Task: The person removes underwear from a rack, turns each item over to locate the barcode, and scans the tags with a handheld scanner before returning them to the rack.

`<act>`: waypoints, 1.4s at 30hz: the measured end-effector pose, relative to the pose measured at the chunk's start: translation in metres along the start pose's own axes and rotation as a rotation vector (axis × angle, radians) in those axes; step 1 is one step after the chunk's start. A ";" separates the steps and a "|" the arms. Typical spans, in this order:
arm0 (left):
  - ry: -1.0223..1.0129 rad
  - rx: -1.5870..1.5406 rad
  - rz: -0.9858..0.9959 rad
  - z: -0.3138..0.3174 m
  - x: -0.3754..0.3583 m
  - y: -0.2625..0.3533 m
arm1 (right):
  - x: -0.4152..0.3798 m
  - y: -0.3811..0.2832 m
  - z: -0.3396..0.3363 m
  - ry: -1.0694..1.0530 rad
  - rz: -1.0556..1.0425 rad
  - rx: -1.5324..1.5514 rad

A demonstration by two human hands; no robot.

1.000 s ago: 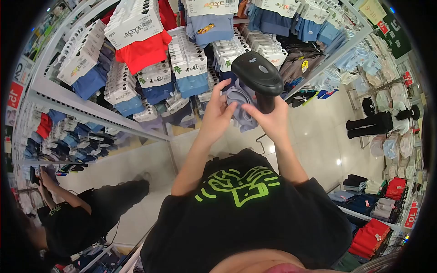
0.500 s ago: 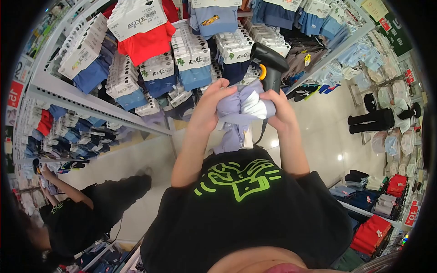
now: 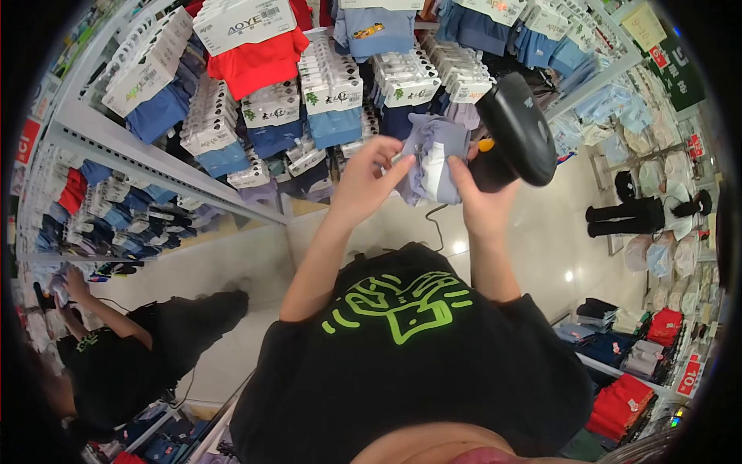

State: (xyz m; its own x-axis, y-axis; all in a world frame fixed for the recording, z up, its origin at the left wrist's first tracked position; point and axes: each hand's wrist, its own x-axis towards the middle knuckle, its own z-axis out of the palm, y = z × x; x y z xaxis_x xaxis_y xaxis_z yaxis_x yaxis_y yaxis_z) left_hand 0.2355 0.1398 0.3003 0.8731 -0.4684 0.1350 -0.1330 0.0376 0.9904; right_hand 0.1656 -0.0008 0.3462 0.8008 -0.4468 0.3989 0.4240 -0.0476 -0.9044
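Between my hands is a bunched pair of lavender underpants [image 3: 417,174] with a white patch facing up. My left hand [image 3: 365,184] has its thumb and fingers at the left edge of the cloth, pinching it. My right hand [image 3: 487,203] presses its thumb on the right edge of the fabric. That same hand also holds a black barcode scanner [image 3: 516,127], whose head tilts up to the right. Part of an orange trigger shows beside the scanner. The right fingers are mostly hidden behind the cloth and scanner.
Packed racks of carded underwear [image 3: 332,93] hang just beyond my hands. A mirror [image 3: 154,309] on the left reflects a person. Folded clothes [image 3: 622,402] fill shelves at lower right. The scanner's cable [image 3: 437,224] hangs down toward the floor [image 3: 533,240].
The scanner has swung nearer and to the right, looking larger. The underpants have been turned and gathered more compactly, and their hanging lower part no longer shows. My left hand has shifted its grip.
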 end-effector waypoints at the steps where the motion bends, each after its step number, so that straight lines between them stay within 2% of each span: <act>1: 0.014 -0.015 0.006 0.001 0.000 0.003 | 0.000 -0.002 0.000 -0.019 -0.044 -0.029; 3: -0.144 -0.402 -0.223 0.004 -0.002 0.012 | -0.004 0.003 -0.003 -0.067 -0.052 -0.144; 4: -0.208 -0.379 -0.178 0.002 0.001 0.000 | -0.005 0.005 -0.001 -0.046 -0.080 -0.118; 5: -0.190 -0.396 -0.171 0.004 0.001 0.001 | -0.006 0.008 0.000 -0.025 -0.107 -0.089; 7: -0.069 -0.840 -0.233 0.005 0.000 0.009 | -0.007 0.015 -0.003 -0.026 -0.120 -0.103; 8: -0.091 -0.963 -0.217 0.000 0.002 0.000 | -0.008 0.016 -0.003 0.039 -0.103 -0.063; 9: -0.076 -0.971 -0.207 0.000 0.002 0.001 | -0.009 0.017 -0.001 0.105 -0.085 -0.021; 11: -0.074 -1.179 -0.239 0.000 0.002 0.006 | -0.013 0.020 -0.001 0.108 -0.074 -0.017; 14: -0.037 -1.360 -0.285 -0.001 0.005 0.001 | -0.020 0.023 -0.001 0.126 0.020 0.044; 16: -0.012 -1.442 -0.281 -0.001 0.005 -0.005 | -0.026 0.021 0.004 0.219 0.088 0.111; 18: 0.012 -1.528 -0.278 0.001 0.006 -0.013 | -0.033 0.026 0.005 0.213 0.086 0.128; 20: -0.050 -1.681 -0.175 0.002 0.006 -0.022 | -0.039 0.028 0.005 0.193 0.083 0.133; 23: -0.135 -1.701 -0.074 0.003 0.007 -0.025 | -0.046 0.027 0.008 0.244 0.125 0.219; 27: -0.092 -1.595 -0.090 0.003 0.005 -0.015 | -0.050 0.031 0.006 0.254 0.117 0.190; 29: -0.160 -1.617 -0.025 0.004 0.005 -0.014 | -0.051 0.031 0.007 0.287 0.122 0.173; 32: -0.063 -1.499 -0.101 0.004 0.002 0.001 | -0.051 0.035 0.004 0.275 0.087 0.147; 36: -0.061 -1.528 -0.112 0.001 0.001 -0.001 | -0.052 0.032 0.008 0.293 0.100 0.142; 38: -0.148 -1.605 -0.013 0.001 0.001 -0.011 | -0.052 0.034 0.007 0.276 0.128 0.187; 42: -0.160 -1.626 -0.007 0.001 0.000 -0.014 | -0.052 0.030 0.012 0.300 0.096 0.187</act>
State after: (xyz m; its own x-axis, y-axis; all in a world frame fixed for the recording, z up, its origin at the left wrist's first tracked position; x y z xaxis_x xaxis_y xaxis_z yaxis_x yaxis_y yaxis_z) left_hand 0.2367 0.1381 0.2865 0.8034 -0.5497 0.2290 0.5664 0.8241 -0.0090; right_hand 0.1417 0.0322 0.2999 0.6925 -0.6851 0.2262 0.4455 0.1594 -0.8810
